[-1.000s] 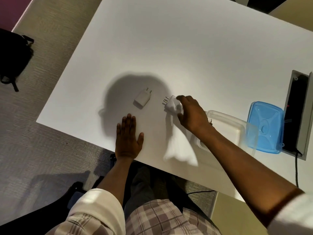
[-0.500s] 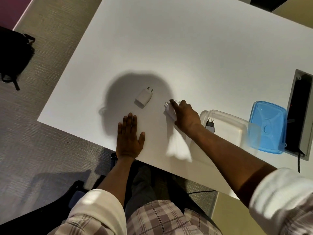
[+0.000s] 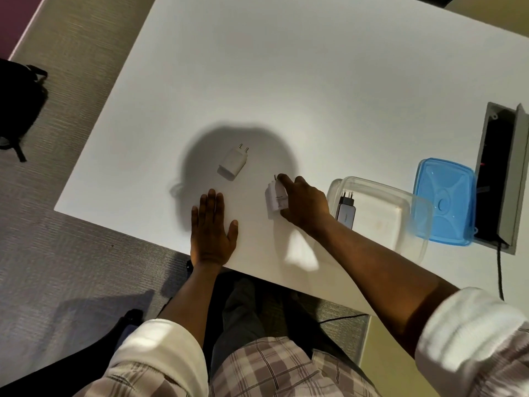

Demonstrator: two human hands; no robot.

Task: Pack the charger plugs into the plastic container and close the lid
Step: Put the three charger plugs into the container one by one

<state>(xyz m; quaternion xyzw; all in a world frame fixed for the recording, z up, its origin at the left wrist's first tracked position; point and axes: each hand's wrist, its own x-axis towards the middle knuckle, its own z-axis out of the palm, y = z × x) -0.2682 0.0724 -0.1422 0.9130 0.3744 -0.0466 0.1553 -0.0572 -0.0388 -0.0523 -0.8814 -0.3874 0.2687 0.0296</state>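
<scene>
My right hand [image 3: 305,204] grips a white charger plug [image 3: 275,197], pins pointing away from me, just left of the clear plastic container [image 3: 412,222]. A dark grey plug [image 3: 345,211] lies inside the container at its left end. Another white plug [image 3: 233,164] lies on the white table [image 3: 286,81], farther left and beyond my left hand [image 3: 212,228]. That hand rests flat on the table near the front edge, fingers together, holding nothing. The blue lid [image 3: 445,201] lies to the right of the container.
A recessed cable box [image 3: 503,176] with a black cord sits at the table's right edge, beside the lid. A black bag [image 3: 17,107] lies on the carpet at far left. My legs are under the table's front edge.
My right hand closed on the white plug and drew it nearer to me and the container, turning its pins away from me. The left hand stayed put.
</scene>
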